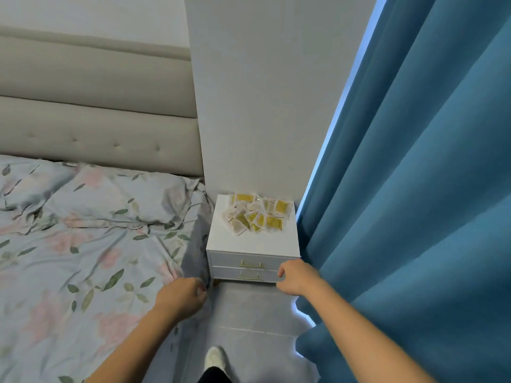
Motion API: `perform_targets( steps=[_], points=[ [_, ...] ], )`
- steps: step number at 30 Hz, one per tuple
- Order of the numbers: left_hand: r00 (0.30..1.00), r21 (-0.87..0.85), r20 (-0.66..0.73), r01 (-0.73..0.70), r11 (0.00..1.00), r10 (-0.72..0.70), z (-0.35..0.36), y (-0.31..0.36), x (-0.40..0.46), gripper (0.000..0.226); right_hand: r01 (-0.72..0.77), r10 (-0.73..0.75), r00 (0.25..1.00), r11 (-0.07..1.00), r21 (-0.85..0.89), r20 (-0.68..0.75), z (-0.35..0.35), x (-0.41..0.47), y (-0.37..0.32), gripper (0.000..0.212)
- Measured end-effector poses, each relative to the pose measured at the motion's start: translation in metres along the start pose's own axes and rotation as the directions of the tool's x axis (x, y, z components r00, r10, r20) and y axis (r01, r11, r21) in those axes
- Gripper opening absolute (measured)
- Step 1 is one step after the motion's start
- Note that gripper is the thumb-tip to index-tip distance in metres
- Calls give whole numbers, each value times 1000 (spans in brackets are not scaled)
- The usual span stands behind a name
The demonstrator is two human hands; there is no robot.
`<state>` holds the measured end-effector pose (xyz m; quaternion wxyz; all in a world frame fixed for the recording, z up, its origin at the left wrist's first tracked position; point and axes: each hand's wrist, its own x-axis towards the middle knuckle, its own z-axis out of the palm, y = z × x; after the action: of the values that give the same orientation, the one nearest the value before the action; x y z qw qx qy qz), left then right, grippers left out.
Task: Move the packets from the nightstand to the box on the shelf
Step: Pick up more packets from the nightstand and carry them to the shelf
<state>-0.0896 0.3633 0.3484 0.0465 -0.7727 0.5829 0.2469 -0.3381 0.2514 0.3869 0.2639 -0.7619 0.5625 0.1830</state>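
Left of the nightstand lies a bed with a floral cover, creased and bunched near the top; behind it stands a padded beige headboard, reaching up to the left of the nightstand's wall. The left hand hangs low, in front of and left of the nightstand, beside the bed's edge; its fingers are curled loosely inward and hold nothing that shows. The nightstand itself is small and white, with 2 drawers and 2 brass-coloured handles on its front; the packets, yellow and pale, lie in a loose overlapping heap at the back of its top, none of them lifted. The right hand is in front of the nightstand's right front corner, fingers bent and empty. Below the nightstand, on the grey tiled floor, a light shoe shows; right of the nightstand hangs a blue curtain, just beside its side.
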Motion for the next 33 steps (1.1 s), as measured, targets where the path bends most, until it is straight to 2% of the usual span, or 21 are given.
perform_targets(
  steps=[8, 17, 21, 29, 33],
  points=[
    [1000, 18, -4, -5, 1000, 5, -68, -11, 171, 32, -39, 38, 999, 999, 20, 20, -67, 154, -13, 36],
    [990, 81, 99, -111, 991, 103, -103, -5, 310, 34, -111, 104, 990, 991, 75, 97, -101, 271, -24, 33],
    [979, 68, 174, -123, 990, 109, -87, -2, 347, 34, -141, 126, 980, 985, 97, 153, -94, 309, -10, 34],
    [944, -32, 322, -63, 997, 70, 0, 0, 406, 33, -182, 156, 947, 981, 70, 281, -42, 407, 35, 36],
    [928, -63, 365, -55, 997, 74, 28, 4, 437, 32, -185, 165, 947, 982, 47, 276, -12, 454, 62, 37]
  ],
)
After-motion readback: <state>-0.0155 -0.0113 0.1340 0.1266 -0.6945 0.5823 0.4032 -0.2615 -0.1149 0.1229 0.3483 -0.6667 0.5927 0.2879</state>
